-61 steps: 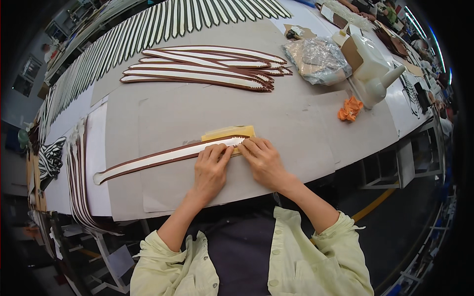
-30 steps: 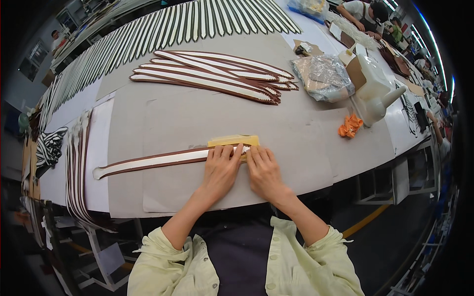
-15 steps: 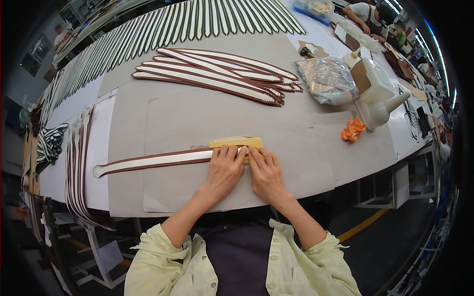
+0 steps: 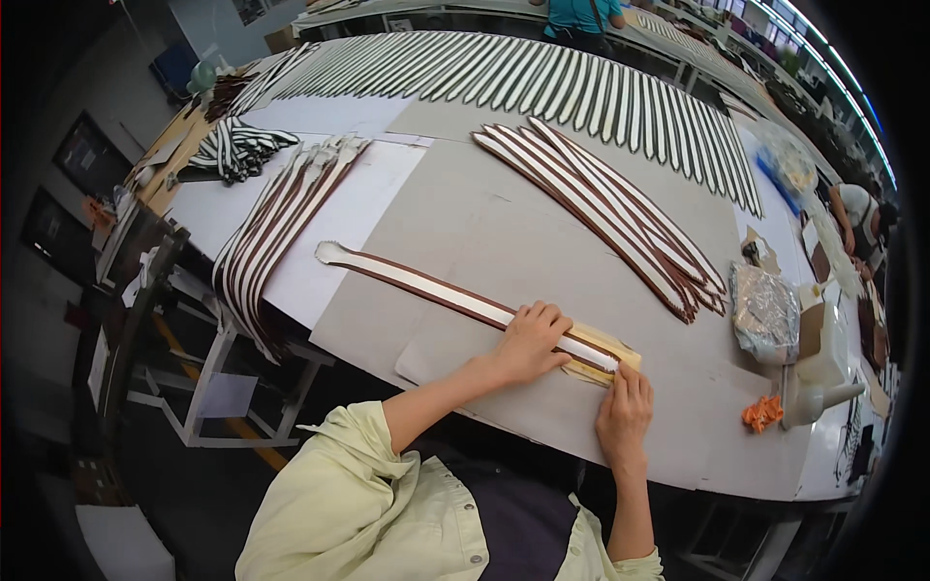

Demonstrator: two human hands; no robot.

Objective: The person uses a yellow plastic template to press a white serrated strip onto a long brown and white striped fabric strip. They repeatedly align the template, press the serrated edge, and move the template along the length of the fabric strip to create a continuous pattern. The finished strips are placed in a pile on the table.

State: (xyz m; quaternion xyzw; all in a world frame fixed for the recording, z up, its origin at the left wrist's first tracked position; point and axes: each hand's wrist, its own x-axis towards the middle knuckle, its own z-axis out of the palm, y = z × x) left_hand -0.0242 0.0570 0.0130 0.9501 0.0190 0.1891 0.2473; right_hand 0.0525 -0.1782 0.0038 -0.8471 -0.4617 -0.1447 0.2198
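Note:
A long brown strap with a white middle (image 4: 455, 295) lies slantwise on the grey board, its flared end far left. Under its near-right end is a yellow pad (image 4: 612, 346). My left hand (image 4: 533, 344) rests over the strap just left of the pad, fingers bent and thumb along the near edge, closed on it. My right hand (image 4: 627, 412) is at the strap's tip by the pad's right corner, its fingers together in a pinch. The fingers partly cover the tip, so the exact grip there is hard to see.
More brown-and-white straps (image 4: 601, 213) lie in a pile beyond. Others (image 4: 291, 223) hang over the left table edge. A row of dark-edged white straps (image 4: 523, 82) lines the far side. At right are an orange crumpled piece (image 4: 762, 413), a plastic-wrapped pack (image 4: 765, 312) and a white bottle (image 4: 819, 387).
The view has turned, shifting the whole scene. My hands have moved apart: the right is now at the strap's tip, the left farther back along it, leaving the end over the pad uncovered.

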